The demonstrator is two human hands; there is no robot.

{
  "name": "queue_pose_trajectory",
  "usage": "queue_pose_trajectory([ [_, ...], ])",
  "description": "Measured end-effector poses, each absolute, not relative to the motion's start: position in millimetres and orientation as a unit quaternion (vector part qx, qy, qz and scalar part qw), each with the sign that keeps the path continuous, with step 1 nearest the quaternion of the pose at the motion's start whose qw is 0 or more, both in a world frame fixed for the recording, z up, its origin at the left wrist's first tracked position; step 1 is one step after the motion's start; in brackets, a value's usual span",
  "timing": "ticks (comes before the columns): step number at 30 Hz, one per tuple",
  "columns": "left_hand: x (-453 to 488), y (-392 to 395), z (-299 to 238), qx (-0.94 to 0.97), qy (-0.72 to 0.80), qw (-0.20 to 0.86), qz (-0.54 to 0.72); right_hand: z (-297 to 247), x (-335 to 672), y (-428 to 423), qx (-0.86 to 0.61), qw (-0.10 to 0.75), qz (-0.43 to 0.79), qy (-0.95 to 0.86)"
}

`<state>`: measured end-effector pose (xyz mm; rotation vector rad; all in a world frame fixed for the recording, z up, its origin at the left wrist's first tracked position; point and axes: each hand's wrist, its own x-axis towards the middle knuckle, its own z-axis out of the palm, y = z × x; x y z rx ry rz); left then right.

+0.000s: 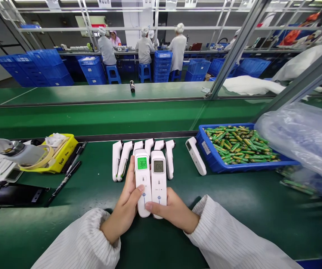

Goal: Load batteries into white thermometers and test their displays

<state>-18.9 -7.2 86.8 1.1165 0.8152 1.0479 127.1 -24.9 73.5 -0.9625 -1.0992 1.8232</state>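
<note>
My left hand (126,204) is closed around a white infrared thermometer (143,203) whose screen glows green and reads about 36.2. Beside it, my right hand (176,210) grips a second white infrared thermometer (159,179) with a grey, unlit screen. Both are held upright side by side, screens toward me, thumbs on their fronts. Just beyond them, several more white thermometers (170,160) lie in a row on the green table (99,194). Another single thermometer (196,156) lies apart, to the right of the row.
A blue bin (219,166) full of green batteries (238,144) stands at right, under clear plastic bags (298,134). At left are a yellow tray (70,151), pens (62,185), a bottle (28,154) and a black pouch (15,195). A green conveyor (93,119) runs behind; co-workers sit beyond.
</note>
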Motion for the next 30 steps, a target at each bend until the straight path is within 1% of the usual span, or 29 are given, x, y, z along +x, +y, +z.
queue_pose_trajectory([
  [5, -20.2, -11.1, 89.8, 0.565, 0.381, 0.579, 0.447, 71.5, 126.2, -27.2, -0.341, 0.418, 0.729, -0.422],
  [9, -19.5, -12.3, 89.7, 0.581, 0.38, 0.56, 0.451, 70.2, 125.5, -27.6, -0.311, 0.422, 0.736, -0.429],
  [17, -20.6, -10.3, 88.2, 0.577, 0.372, 0.583, 0.435, 69.7, 125.1, -29.7, -0.298, 0.425, 0.723, -0.457],
  [23, -21.5, -11.4, 89.1, 0.575, 0.376, 0.581, 0.437, 72.3, 128.9, -24.9, -0.331, 0.421, 0.688, -0.49],
  [30, -21.8, -13.8, 92.9, 0.603, 0.36, 0.578, 0.415, 71.0, 127.3, -29.1, -0.292, 0.426, 0.711, -0.477],
])
